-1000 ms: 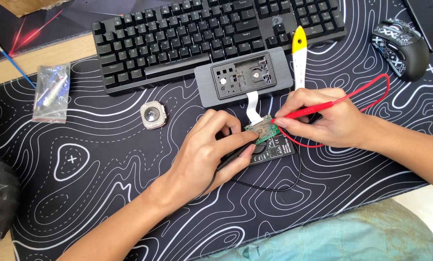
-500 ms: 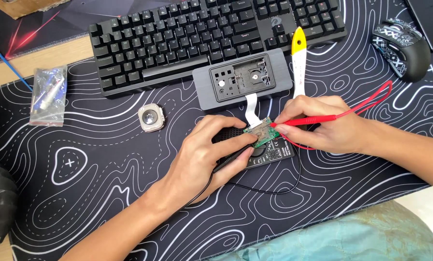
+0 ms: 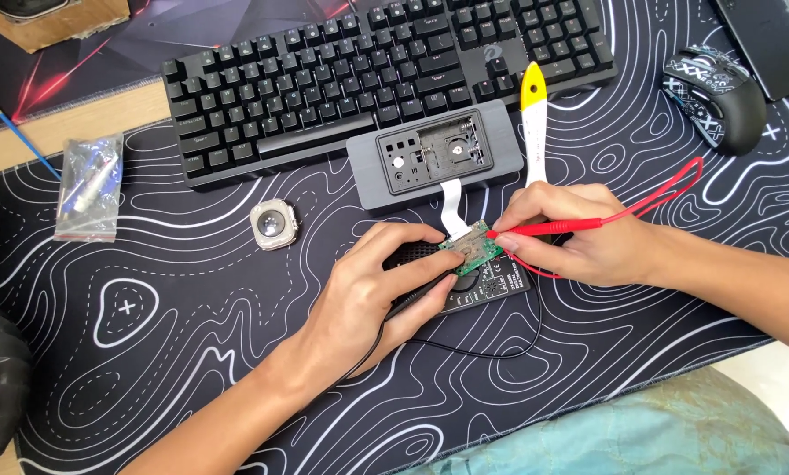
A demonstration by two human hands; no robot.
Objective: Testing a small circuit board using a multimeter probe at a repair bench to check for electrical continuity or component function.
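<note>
A small green circuit board (image 3: 470, 249) lies on top of a black multimeter (image 3: 491, 286), joined by a white ribbon cable (image 3: 453, 200) to a grey device base (image 3: 436, 164). My left hand (image 3: 381, 295) holds a black probe with its tip at the board's left edge; the black lead runs out under my palm. My right hand (image 3: 575, 242) grips a red probe (image 3: 548, 228) whose tip touches the board's right side. Its red lead (image 3: 667, 195) loops away to the right.
A black keyboard (image 3: 377, 75) lies across the top, a patterned mouse (image 3: 715, 97) at the far right. A yellow-handled white tool (image 3: 533, 123) lies beside the grey base. A small round watch-like body (image 3: 273, 226), a plastic bag of parts (image 3: 91, 186) and a blue brush (image 3: 16, 132) sit left.
Both hands stay on the board with only slight shifts; the red probe tip holds at the board's right side. The view has drifted a little.
</note>
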